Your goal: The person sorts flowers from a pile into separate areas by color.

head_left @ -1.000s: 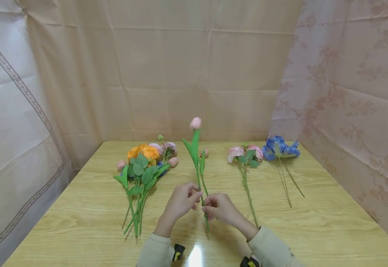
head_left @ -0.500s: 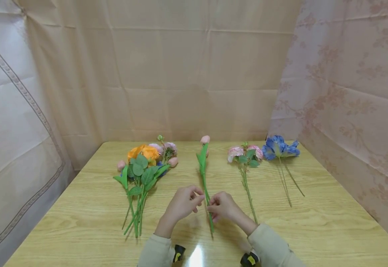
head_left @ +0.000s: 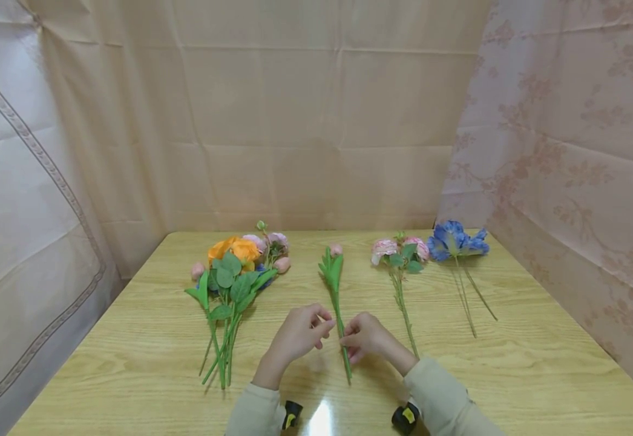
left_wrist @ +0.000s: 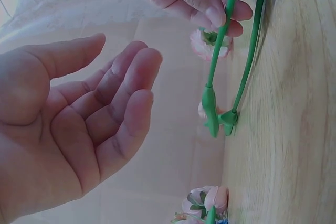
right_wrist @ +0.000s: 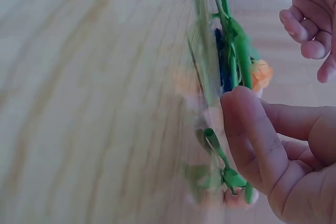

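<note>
The right hand (head_left: 368, 339) pinches the pink tulip stems (head_left: 341, 339) at lower centre of the frame, low over the bench (head_left: 512, 363). The left hand (head_left: 297, 333) hangs spread and empty just left of the stems. A mixed bouquet (head_left: 235, 266) lies further left.

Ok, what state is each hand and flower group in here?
left hand: open, holding nothing
right hand: pinching the tulip stem
pink tulip: low over the table
mixed bunch: lying flat
pink roses: lying flat
blue flowers: lying flat
</note>
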Tool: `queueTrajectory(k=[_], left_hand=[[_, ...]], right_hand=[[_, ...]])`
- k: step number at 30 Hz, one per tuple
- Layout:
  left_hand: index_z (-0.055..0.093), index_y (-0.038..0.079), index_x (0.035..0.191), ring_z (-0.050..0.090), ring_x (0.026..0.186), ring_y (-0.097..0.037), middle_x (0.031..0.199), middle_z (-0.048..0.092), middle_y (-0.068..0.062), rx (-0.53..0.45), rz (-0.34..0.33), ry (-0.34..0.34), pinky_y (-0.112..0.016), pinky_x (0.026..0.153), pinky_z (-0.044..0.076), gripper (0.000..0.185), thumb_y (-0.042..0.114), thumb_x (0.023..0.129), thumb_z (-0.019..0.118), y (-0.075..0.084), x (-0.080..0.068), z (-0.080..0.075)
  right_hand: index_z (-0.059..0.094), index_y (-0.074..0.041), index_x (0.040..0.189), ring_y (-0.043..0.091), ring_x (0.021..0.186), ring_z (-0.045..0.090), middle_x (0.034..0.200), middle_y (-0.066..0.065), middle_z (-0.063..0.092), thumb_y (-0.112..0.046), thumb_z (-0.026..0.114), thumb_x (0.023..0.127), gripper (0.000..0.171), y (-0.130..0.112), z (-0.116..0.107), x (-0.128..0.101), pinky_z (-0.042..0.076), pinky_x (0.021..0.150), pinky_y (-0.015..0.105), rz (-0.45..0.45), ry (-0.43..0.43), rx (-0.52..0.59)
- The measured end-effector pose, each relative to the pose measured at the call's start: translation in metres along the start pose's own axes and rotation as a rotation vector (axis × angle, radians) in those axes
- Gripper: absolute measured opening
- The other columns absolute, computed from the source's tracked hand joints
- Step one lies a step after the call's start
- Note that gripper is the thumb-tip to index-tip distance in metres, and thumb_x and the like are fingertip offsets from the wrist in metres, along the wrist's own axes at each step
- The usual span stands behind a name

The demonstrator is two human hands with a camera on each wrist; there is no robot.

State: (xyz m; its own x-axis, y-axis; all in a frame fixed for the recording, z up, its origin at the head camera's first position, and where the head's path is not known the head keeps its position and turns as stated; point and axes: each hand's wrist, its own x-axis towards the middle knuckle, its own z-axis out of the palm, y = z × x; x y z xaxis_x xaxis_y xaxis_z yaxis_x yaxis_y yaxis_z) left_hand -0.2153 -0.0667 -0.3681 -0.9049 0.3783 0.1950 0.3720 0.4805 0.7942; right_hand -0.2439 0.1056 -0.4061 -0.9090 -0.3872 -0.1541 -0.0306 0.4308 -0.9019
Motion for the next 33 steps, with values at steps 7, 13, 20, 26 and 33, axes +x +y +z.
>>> queueTrajectory(k=[7,13,20,26,33], left_hand=[[0.059,0.001,0.09,0.055,0.048,-0.015,0.066,0.058,-0.008,0.013,0.002,-0.014,-0.023,0.042,0.04,0.013,0.013,0.088,0.056,-0.0016,0.0004,0.0007],[0.06,0.001,0.088,0.055,0.047,-0.015,0.067,0.059,-0.009,0.023,0.01,-0.018,-0.023,0.042,0.04,0.011,0.012,0.088,0.056,-0.0031,0.0014,0.0014],[0.06,0.002,0.088,0.054,0.047,-0.013,0.066,0.059,-0.008,0.041,0.01,-0.017,-0.023,0.043,0.04,0.013,0.014,0.088,0.057,-0.0031,0.0014,0.0014],[0.06,0.002,0.088,0.055,0.047,-0.015,0.066,0.059,-0.007,0.049,0.01,-0.018,-0.023,0.043,0.04,0.012,0.013,0.088,0.056,-0.0029,0.001,0.0006],[0.062,0.003,0.086,0.056,0.051,-0.018,0.065,0.056,-0.004,0.069,0.014,0.016,-0.024,0.044,0.041,0.013,0.013,0.089,0.054,-0.0069,-0.0012,-0.0063]], right_hand=[[0.058,0.013,0.086,0.015,0.05,0.058,0.066,0.012,0.061,0.008,0.055,0.083,0.006,-0.0016,-0.0031,-0.0014,0.051,0.05,0.031,0.049,0.017,0.031],[0.058,0.013,0.085,0.016,0.05,0.058,0.065,0.012,0.06,0.008,0.055,0.083,0.006,-0.0023,-0.0024,-0.0023,0.051,0.05,0.031,0.043,0.022,0.03],[0.06,0.012,0.083,0.019,0.05,0.059,0.064,0.012,0.06,0.005,0.056,0.082,0.008,-0.0032,-0.0024,-0.0047,0.051,0.049,0.032,-0.001,-0.01,-0.006],[0.062,0.006,0.079,0.02,0.049,0.059,0.063,0.01,0.06,-0.003,0.058,0.083,0.011,-0.0035,-0.0029,-0.0065,0.05,0.046,0.033,-0.041,-0.036,-0.078],[0.062,0.006,0.082,0.022,0.051,0.059,0.065,0.009,0.06,-0.006,0.058,0.084,0.013,-0.0032,-0.0046,-0.0087,0.05,0.045,0.033,-0.062,-0.052,-0.092]])
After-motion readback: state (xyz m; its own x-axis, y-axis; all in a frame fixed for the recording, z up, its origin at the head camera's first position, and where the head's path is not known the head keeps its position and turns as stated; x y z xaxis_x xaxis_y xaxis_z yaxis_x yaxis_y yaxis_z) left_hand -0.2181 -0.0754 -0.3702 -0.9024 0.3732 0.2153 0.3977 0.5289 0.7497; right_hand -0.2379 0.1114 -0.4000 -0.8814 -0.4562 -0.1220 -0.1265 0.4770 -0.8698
